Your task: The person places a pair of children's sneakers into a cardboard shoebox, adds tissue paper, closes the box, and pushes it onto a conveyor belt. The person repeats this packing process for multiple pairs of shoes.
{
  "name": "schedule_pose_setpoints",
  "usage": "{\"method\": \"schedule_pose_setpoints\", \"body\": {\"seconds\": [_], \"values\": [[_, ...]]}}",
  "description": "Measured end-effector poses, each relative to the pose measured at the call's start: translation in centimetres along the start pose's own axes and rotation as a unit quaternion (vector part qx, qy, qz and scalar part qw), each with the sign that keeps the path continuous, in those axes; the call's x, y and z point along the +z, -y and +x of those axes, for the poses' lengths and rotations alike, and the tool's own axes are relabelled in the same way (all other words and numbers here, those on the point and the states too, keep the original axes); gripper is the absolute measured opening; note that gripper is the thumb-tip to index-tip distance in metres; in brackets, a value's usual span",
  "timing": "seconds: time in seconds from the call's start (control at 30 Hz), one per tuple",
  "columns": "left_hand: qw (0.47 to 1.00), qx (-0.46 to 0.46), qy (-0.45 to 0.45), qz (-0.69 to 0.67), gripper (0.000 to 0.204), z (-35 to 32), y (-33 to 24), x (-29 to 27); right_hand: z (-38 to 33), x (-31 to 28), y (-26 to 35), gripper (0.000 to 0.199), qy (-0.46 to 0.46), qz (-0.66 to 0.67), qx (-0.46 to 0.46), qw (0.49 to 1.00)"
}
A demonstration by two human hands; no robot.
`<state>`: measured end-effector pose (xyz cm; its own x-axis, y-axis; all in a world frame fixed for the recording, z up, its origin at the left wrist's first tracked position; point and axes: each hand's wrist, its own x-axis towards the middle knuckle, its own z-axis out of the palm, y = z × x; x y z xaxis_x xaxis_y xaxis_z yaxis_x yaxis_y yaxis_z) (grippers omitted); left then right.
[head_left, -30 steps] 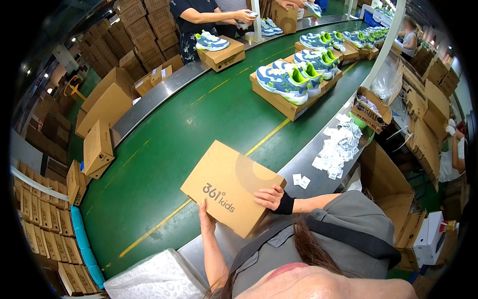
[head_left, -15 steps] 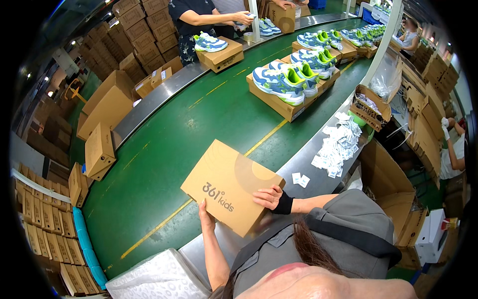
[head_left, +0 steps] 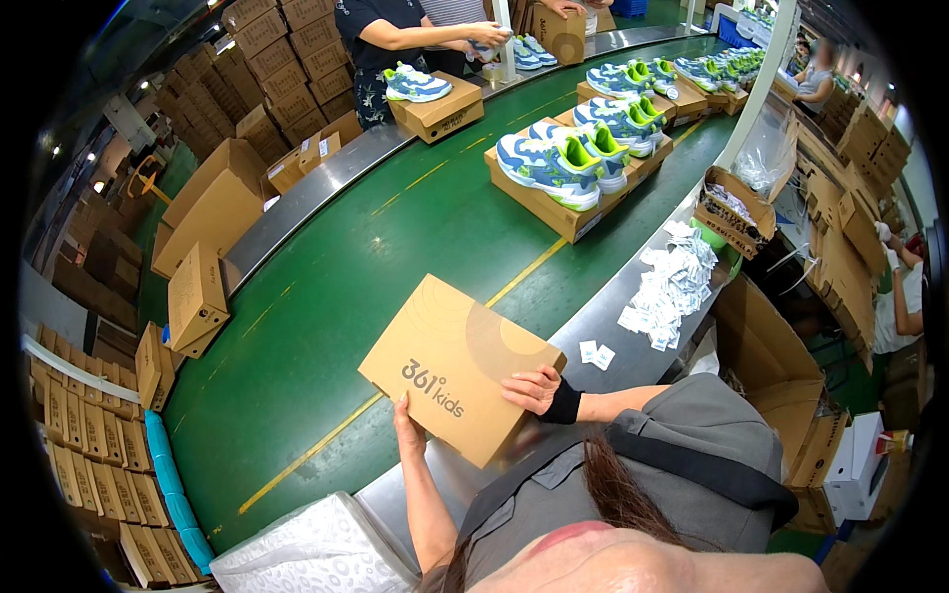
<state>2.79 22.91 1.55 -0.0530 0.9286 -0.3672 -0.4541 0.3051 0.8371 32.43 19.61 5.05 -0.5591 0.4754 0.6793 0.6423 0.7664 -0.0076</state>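
A closed brown cardboard shoebox [head_left: 465,346] lies tilted before me, over the near edge of the green belt. My right hand [head_left: 535,388], with a black wrist band, grips its right end, fingers on the lid. At the near left edge, my left hand [head_left: 409,431] holds the box, thumb up along the side and the other fingers hidden beneath it. Farther along the belt, blue, white and lime sneakers [head_left: 554,168] sit on a shoebox [head_left: 583,222]. Small white packets [head_left: 667,287] are heaped on the metal ledge to my right, two lying apart.
A green conveyor belt [head_left: 326,296] curves away between metal rims. Across it a co-worker [head_left: 395,44] handles something beside a sneaker-topped box [head_left: 440,109]. An open carton [head_left: 736,212] stands right, a patterned white paper stack [head_left: 311,549] near left, and shelved shoeboxes [head_left: 89,435] far left.
The sneakers on their boxes have shifted slightly left and nearer along the belt. My hands and the shoebox stay almost where they were.
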Motion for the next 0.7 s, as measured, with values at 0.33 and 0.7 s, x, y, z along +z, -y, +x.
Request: {"method": "schedule_pose_setpoints", "body": {"seconds": [0.33,0.7], "values": [[1.000,-0.007,-0.001,-0.005,0.062,0.17,0.04,-0.15,-0.03,0.39,0.12,0.040,-0.012,-0.010,0.004,1.000],[1.000,-0.003,0.003,-0.012,0.061,-0.10,-0.23,0.32,0.22,0.25,0.19,0.039,-0.030,-0.017,0.001,0.999]]}}
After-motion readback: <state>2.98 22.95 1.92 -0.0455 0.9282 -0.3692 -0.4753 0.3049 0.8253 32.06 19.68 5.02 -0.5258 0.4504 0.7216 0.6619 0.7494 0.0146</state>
